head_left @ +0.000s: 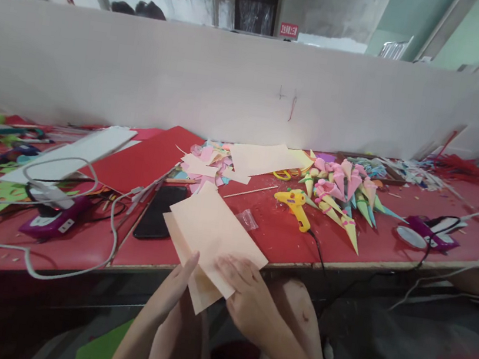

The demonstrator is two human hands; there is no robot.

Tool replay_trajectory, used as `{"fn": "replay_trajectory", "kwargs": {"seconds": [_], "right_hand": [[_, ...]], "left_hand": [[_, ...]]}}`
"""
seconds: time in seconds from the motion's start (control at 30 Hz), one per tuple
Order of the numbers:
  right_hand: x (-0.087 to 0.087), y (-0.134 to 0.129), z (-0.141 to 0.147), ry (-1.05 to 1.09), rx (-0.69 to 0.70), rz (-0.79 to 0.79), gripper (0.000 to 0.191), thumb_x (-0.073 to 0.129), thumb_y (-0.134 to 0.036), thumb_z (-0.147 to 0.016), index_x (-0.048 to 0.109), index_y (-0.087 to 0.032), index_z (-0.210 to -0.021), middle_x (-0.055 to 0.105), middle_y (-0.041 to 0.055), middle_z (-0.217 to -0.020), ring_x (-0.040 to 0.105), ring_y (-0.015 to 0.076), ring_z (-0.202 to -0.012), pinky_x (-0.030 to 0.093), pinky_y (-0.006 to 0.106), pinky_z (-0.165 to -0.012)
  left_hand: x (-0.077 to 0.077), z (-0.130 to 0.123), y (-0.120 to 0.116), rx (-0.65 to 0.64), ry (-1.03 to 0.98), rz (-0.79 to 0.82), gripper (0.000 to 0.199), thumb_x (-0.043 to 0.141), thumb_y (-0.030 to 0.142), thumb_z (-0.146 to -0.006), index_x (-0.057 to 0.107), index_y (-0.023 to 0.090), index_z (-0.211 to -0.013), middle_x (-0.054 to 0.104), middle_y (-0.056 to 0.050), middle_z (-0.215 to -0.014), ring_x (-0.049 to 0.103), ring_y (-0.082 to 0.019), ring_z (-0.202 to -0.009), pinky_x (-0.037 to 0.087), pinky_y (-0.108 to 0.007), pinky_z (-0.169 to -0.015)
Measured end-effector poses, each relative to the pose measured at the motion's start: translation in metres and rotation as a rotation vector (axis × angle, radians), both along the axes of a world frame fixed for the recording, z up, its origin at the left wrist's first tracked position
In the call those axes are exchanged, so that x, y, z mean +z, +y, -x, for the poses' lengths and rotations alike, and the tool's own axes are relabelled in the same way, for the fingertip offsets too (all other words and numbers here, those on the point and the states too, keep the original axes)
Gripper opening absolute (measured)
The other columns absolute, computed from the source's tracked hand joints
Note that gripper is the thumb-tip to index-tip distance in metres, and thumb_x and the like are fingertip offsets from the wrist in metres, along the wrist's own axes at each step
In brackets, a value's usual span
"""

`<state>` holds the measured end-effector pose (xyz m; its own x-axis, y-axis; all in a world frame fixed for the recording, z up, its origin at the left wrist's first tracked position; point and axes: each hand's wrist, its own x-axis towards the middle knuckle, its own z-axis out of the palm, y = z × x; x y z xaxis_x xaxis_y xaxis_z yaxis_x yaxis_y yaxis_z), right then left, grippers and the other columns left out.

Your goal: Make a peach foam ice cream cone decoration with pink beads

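Note:
A folded sheet of cream paper [218, 230] lies slantwise over the red table's front edge and my lap, its two layers slightly apart at the left. My left hand [175, 286] grips its lower left edge, thumb on top and the other fingers hidden underneath. The fingers of my right hand [245, 293] lie flat across the upper layer near the lower right edge; its thumb is mostly hidden. Beyond the paper to the right is a yellow hot glue gun [293, 205], lying on its side. A black phone [161, 211] rests left of the paper, partly overlapped by it.
Pastel paper cones [345, 188] are heaped behind the glue gun. Paper scraps [206, 163] and another cream sheet [262, 159] lie at the back. Purple power strips [56, 216] with looping cables sit on both sides. A white partition [244, 85] stands behind the red table [241, 197].

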<state>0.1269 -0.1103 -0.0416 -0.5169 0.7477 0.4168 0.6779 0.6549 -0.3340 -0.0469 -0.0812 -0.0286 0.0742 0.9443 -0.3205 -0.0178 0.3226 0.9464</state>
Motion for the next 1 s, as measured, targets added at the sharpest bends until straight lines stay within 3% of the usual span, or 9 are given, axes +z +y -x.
{"fn": "replay_trajectory", "kwargs": {"seconds": [0.13,0.2,0.27,0.33,0.43,0.53,0.63,0.7,1.0], "right_hand": [[0.011,-0.007,0.004,0.144,0.103,0.142,0.044,0.041,-0.017,-0.084,0.043,-0.017,-0.128,0.045,0.0051,-0.135,0.035,0.0177,-0.126,0.027,0.036,-0.107],[0.022,-0.007,-0.003,0.261,0.187,0.226,0.03,0.049,-0.021,-0.08,0.062,-0.02,-0.107,0.046,0.0057,-0.134,0.037,0.0186,-0.125,0.03,0.034,-0.105],[0.032,-0.002,-0.014,0.387,0.29,0.341,0.019,0.052,-0.019,-0.079,0.069,-0.021,-0.088,0.056,0.005,-0.124,0.047,0.0152,-0.118,0.035,0.028,-0.1],[0.039,0.01,-0.028,0.593,0.179,0.348,0.017,0.051,-0.017,-0.078,0.068,-0.021,-0.079,0.064,0.0055,-0.108,0.054,0.0148,-0.109,0.037,0.029,-0.098],[0.039,0.034,-0.046,0.855,-0.077,0.294,0.032,0.059,-0.023,-0.073,0.058,-0.023,-0.106,0.057,0.0073,-0.118,0.048,0.0179,-0.115,0.033,0.035,-0.101],[0.033,0.051,-0.053,1.064,-0.042,0.556,0.055,0.066,-0.034,-0.067,0.047,-0.025,-0.118,0.056,0.0076,-0.119,0.049,0.0201,-0.114,0.038,0.037,-0.097],[0.029,0.052,-0.05,1.136,0.055,0.779,0.048,0.065,-0.04,-0.067,0.052,-0.024,-0.11,0.063,0.0063,-0.109,0.058,0.0206,-0.102,0.045,0.036,-0.088],[0.028,0.048,-0.046,1.153,0.022,0.836,0.044,0.065,-0.04,-0.067,0.055,-0.022,-0.107,0.065,0.0057,-0.106,0.061,0.0205,-0.096,0.048,0.035,-0.084],[0.032,0.058,-0.039,1.226,-0.178,0.754,0.044,0.066,-0.042,-0.065,0.061,-0.014,-0.099,0.07,0.0099,-0.097,0.065,0.0237,-0.085,0.052,0.035,-0.074]], "left_hand": [[0.007,-0.007,-0.003,0.027,0.169,-0.073,0.062,0.055,0.064,-0.063,0.066,0.012,-0.095,0.069,-0.01,-0.093,0.059,-0.029,-0.096,0.042,-0.038,-0.092],[0.011,-0.006,-0.004,0.035,0.257,-0.153,0.056,0.056,0.063,-0.062,0.067,0.013,-0.085,0.07,-0.007,-0.084,0.06,-0.028,-0.091,0.045,-0.035,-0.087],[0.016,-0.004,-0.004,0.023,0.31,-0.228,0.051,0.054,0.061,-0.066,0.066,0.013,-0.077,0.068,-0.005,-0.075,0.06,-0.025,-0.083,0.047,-0.031,-0.078],[0.022,-0.001,-0.002,0.003,0.338,-0.28,0.048,0.051,0.06,-0.069,0.063,0.014,-0.073,0.064,-0.004,-0.067,0.059,-0.02,-0.07,0.047,-0.026,-0.065],[0.032,0.0,0.001,-0.041,0.35,-0.314,0.047,0.05,0.06,-0.069,0.058,0.014,-0.062,0.054,0.0,-0.051,0.049,-0.013,-0.05,0.04,-0.022,-0.047],[0.039,-0.004,0.004,-0.124,0.334,-0.308,0.052,0.051,0.064,-0.067,0.048,0.015,-0.048,0.044,0.001,-0.042,0.041,-0.01,-0.042,0.034,-0.02,-0.039],[0.039,-0.011,0.008,-0.204,0.278,-0.31,0.053,0.048,0.064,-0.069,0.051,0.014,-0.053,0.052,-0.002,-0.048,0.047,-0.012,-0.046,0.037,-0.021,-0.041],[0.037,-0.015,0.01,-0.238,0.252,-0.33,0.049,0.048,0.06,-0.072,0.057,0.013,-0.062,0.058,-0.004,-0.057,0.053,-0.015,-0.055,0.043,-0.022,-0.048],[0.05,-0.015,0.032,-0.356,0.195,-0.206,0.042,0.055,0.051,-0.072,0.066,0.012,-0.085,0.069,-0.008,-0.084,0.062,-0.02,-0.077,0.05,-0.029,-0.07]]}}
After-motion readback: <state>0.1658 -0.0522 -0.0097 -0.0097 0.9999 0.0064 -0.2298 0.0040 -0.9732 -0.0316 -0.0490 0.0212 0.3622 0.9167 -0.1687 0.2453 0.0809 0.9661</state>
